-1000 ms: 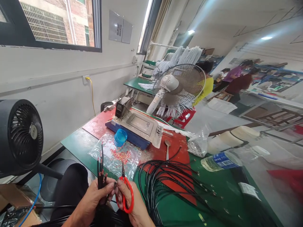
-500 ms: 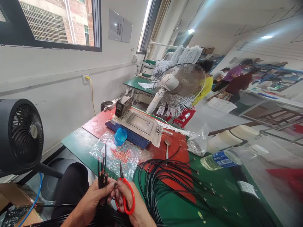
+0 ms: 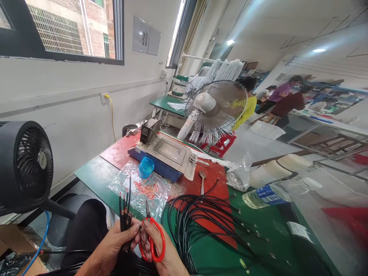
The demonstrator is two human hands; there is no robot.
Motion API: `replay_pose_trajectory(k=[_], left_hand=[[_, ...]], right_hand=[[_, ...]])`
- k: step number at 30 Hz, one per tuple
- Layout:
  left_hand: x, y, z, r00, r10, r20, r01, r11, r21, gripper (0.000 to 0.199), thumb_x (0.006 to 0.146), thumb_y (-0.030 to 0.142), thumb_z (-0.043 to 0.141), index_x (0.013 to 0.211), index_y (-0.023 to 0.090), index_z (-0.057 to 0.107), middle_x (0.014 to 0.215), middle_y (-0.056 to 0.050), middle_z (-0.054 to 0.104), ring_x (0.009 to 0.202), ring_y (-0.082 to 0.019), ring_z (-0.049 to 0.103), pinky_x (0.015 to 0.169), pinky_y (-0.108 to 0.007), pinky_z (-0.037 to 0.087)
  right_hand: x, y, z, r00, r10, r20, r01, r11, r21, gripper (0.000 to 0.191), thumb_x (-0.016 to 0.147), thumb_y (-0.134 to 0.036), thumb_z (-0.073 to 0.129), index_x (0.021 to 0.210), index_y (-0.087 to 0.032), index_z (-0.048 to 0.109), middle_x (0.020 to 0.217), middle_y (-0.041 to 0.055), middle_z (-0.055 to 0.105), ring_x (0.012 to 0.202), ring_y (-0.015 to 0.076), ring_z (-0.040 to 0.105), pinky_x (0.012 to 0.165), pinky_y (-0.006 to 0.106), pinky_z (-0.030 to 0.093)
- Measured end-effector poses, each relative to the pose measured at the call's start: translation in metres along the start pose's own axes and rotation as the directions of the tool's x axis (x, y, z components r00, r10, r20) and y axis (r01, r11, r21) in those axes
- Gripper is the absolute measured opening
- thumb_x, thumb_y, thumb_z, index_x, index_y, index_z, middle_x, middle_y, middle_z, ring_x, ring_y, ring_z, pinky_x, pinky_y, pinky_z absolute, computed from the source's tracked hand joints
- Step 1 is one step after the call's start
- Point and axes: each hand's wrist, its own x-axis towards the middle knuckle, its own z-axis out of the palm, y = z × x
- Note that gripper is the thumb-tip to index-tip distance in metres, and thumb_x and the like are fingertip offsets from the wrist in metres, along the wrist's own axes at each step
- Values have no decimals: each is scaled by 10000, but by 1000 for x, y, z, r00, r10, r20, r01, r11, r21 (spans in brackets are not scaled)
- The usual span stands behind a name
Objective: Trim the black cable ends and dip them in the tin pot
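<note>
My left hand [image 3: 125,235] is closed round a bundle of black cables [image 3: 124,216], whose cut ends stick up with small coppery wire tips. Red-handled scissors [image 3: 156,240] sit in my right hand [image 3: 155,237], blades pointing up and away from me. The thumbs of both hands almost meet, and a small dark piece shows between them; I cannot make out whether it is a cable end. To the right of the scissors, a large bunch of black cables [image 3: 184,226] lies curved across the table, its stripped ends fanned to the right.
A clear plastic bag [image 3: 120,180] with red and yellow scraps lies ahead, beside a blue cup [image 3: 146,167]. Behind stands a blue-based machine [image 3: 161,161]. A spoon [image 3: 202,182], a clear bottle [image 3: 266,196] and a black fan [image 3: 27,165] flank the work area.
The view has shifted very slightly. Both hands keep their hold on the cables and scissors, with hardly any visible movement.
</note>
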Motion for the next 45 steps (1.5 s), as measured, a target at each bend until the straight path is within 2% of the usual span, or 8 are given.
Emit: replay_pose_trajectory(k=[6, 15, 21, 29, 37, 40, 42, 45], left_hand=[[1, -1, 0, 999, 34, 5, -34, 999, 27, 315, 796, 420, 568, 638, 147, 561, 565, -7, 500, 522, -117, 339, 490, -293, 140], [3, 1, 3, 996, 73, -43, -68, 994, 91, 333, 765, 460, 596, 654, 147, 593, 552, 11, 455, 519, -117, 304, 479, -291, 139], [4, -4, 0, 995, 60, -85, -58, 998, 22, 303, 759, 444, 617, 739, 141, 629, 570, 16, 452, 519, -110, 303, 484, -279, 157], [2, -1, 1, 994, 51, -93, -49, 999, 23, 314, 754, 458, 616, 743, 144, 620, 561, 9, 487, 509, -108, 327, 463, -275, 147], [1, -2, -1, 997, 47, -60, -46, 999, 7, 296, 755, 444, 623, 734, 148, 637, 575, -3, 521, 511, -112, 323, 468, -274, 152], [1, -2, -4, 990, 55, -129, -61, 997, -39, 277, 745, 423, 643, 733, 146, 648, 634, -12, 540, 529, -110, 309, 481, -257, 198], [2, -3, -5, 981, 59, -184, -76, 993, -87, 273, 730, 410, 665, 716, 138, 655, 684, -26, 549, 562, -114, 343, 485, -243, 223], [4, -4, -6, 969, 0, -248, -53, 977, -208, 298, 693, 425, 698, 721, 132, 658, 705, -47, 569, 588, -123, 412, 460, -224, 230]], right_hand=[[-1, 3, -1, 997, 8, -80, -5, 999, 32, 444, 649, -553, 682, 559, -140, 546, 401, -65, 428, 304, 22, 324, 315, 143, 255], [0, 0, 0, 984, -126, -126, 85, 953, -290, 520, 706, -635, 580, 543, -143, 538, 397, -60, 403, 312, 33, 328, 325, 159, 239], [4, 11, -9, 957, -274, -98, 187, 838, -512, 492, 690, -604, 622, 569, -130, 581, 428, -45, 420, 351, 43, 326, 341, 178, 224], [-1, 2, 0, 979, -156, -131, 112, 950, -292, 521, 667, -649, 607, 552, -151, 506, 423, -53, 402, 339, 42, 324, 342, 176, 243], [2, 4, -9, 953, -247, -174, 146, 881, -450, 464, 733, -591, 578, 566, -164, 508, 429, -54, 395, 365, 59, 334, 364, 191, 252], [2, 6, -16, 835, -548, -52, 335, 581, -742, 343, 789, -437, 595, 588, -162, 553, 497, -17, 489, 441, 93, 438, 422, 207, 333], [2, 5, -18, 658, -726, 199, 498, 222, -838, 175, 812, -281, 598, 687, -160, 616, 603, 23, 589, 542, 121, 527, 502, 219, 394], [3, 2, -19, 342, -763, 549, 605, -269, -750, 132, 845, -165, 524, 910, -152, 638, 665, 49, 646, 569, 137, 549, 515, 242, 383]])
